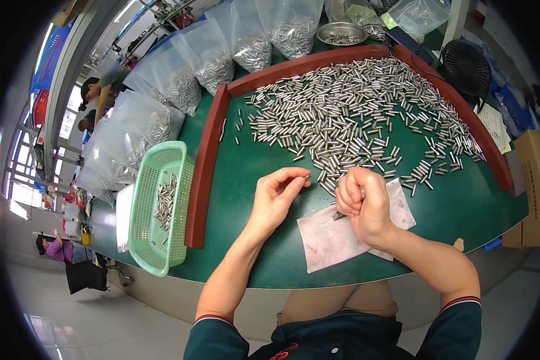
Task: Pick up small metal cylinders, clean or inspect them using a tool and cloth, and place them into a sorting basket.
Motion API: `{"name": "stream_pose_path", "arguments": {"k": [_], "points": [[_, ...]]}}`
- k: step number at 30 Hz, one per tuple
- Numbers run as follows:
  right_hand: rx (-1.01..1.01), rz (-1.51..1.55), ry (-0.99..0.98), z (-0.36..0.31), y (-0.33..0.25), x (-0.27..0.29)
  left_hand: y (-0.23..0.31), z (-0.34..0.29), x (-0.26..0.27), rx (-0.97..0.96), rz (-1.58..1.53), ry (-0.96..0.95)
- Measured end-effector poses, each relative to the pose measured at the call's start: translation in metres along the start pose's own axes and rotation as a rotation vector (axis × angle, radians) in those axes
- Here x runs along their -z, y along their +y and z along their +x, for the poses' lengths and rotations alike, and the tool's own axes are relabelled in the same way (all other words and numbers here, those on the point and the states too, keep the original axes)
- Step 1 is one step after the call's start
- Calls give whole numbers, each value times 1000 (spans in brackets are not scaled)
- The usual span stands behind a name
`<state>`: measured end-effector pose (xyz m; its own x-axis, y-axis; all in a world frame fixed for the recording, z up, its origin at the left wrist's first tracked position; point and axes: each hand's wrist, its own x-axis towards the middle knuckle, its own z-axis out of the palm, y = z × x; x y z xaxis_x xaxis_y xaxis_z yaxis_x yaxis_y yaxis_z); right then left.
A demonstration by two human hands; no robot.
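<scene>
nearest the body, the two hands work over the front of the green bench (240,174). the left hand (274,198) is curled, thumb and forefinger pinched shut on one small metal pin (306,177) at its fingertips. the right hand (362,206) is closed into a loose fist, gripping a slim dark tool (338,215) whose tip pokes out below the knuckles; what else it may hold inside the fist cannot be told. under and just beyond the right hand lies a grey-white sheet (330,240), flat on the bench. well to the left of the left hand stands a pale green plastic basket (180,240) with a small batch of pins inside. just past both hands begins the big heap of pins (354,114), spread loose inside a red-brown raised border (207,174). the pins look short, stiff, smooth and light singly; they would likely roll and slip, so a fingertip pinch across the middle of the barrel seems the sure hold. farther off, beyond the border, clear plastic bags (204,54) bulge with more pins, a shallow metal dish (341,31) sits behind them, and a black fan (465,63) stands far to the right.
</scene>
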<state>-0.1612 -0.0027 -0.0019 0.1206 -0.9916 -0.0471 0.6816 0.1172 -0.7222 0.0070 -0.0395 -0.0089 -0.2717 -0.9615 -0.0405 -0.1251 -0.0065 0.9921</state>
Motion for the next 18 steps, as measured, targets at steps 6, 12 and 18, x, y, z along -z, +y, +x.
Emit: {"name": "stream_pose_path", "arguments": {"k": [6, 12, 18], "points": [[0, 9, 1, 0, 1, 0, -1, 0, 2, 9, 37, -27], [-3, 4, -4, 0, 0, 0, 4, -1, 1, 17, -38, -39], [-9, 11, -1, -1, 0, -1, 2, -2, 3, 46, -68, -54]]}}
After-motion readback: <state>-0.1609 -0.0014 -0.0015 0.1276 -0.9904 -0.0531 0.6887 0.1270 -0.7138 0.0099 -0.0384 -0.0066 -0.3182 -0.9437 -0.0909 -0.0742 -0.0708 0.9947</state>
